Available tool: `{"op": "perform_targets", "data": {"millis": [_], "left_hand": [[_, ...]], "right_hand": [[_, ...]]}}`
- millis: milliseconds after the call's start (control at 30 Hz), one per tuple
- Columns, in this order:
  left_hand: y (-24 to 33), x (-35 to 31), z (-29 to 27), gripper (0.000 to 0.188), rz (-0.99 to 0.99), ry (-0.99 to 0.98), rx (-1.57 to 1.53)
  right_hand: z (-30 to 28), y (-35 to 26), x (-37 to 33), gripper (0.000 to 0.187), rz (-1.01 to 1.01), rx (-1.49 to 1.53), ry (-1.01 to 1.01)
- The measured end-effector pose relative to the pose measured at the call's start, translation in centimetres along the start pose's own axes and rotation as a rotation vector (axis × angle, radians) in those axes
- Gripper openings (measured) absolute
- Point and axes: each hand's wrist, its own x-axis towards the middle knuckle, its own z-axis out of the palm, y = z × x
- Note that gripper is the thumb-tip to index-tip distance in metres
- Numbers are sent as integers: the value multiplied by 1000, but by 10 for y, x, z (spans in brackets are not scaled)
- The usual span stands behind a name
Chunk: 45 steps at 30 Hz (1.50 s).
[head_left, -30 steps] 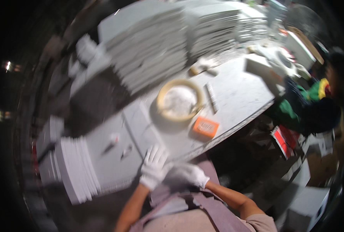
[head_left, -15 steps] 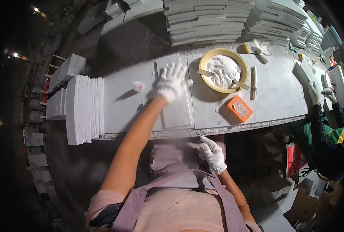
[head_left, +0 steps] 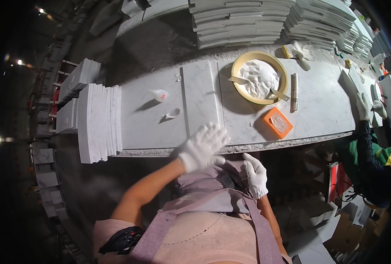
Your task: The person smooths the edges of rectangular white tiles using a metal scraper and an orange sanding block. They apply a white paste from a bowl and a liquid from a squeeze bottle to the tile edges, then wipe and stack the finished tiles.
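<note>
My left hand (head_left: 203, 147), in a white knit glove, is over the near end of a narrow white marble tile (head_left: 199, 92). Its fingers are stretched out flat, slightly blurred, and nothing is in them; whether it touches the tile I cannot tell. My right hand (head_left: 256, 177), gloved alike, is by the worktable's front edge, its fingers extended and empty. The tile lies on the marble tabletop (head_left: 147, 127). A small translucent bottle (head_left: 161, 95) and a curved white scrap (head_left: 172, 114) lie left of it. Right of it stands a yellow bowl (head_left: 285, 79) of white paste (head_left: 259, 75) with two scrapers (head_left: 280, 94).
An orange box (head_left: 277, 123) and a slim white stick (head_left: 294, 92) lie near the bowl. Stacked tiles stand at the left (head_left: 99, 123) and far side (head_left: 241, 22). White gloves (head_left: 301, 53) lie behind the bowl. A co-worker's gloved hands (head_left: 363, 105) are at the far right.
My left hand has slid from the tile's far half back toward me to its near end. My right hand has shifted slightly right, with its fingers straighter. The curved scrap is now in plain sight.
</note>
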Motion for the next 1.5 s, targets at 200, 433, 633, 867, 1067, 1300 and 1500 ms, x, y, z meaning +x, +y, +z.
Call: {"op": "perform_targets", "data": {"millis": [200,433,633,867,1067,1300,1500], "left_hand": [[29,-34,-23,42,-238,235,-450],[18,-70,1,46,-934,690,-939],[5,-81,-2,49,-1031,408,-1021],[-2,-76,-3,49,-1116,362,-1190],[-7,-79,4,46,-1168,347,-1273],[39,-103,-10,48,-1175,280,-1405],[48,-115,-21,47,-1332,245,-1647]], "right_hand": [[19,-27,26,29,-29,170,-87],[58,-71,38,49,23,248,-265],[70,-62,31,54,36,58,-283],[75,-51,21,63,80,16,-334],[73,-52,21,68,181,82,-340],[46,-32,-29,72,231,258,-403],[36,-28,-47,58,227,349,-380]]}}
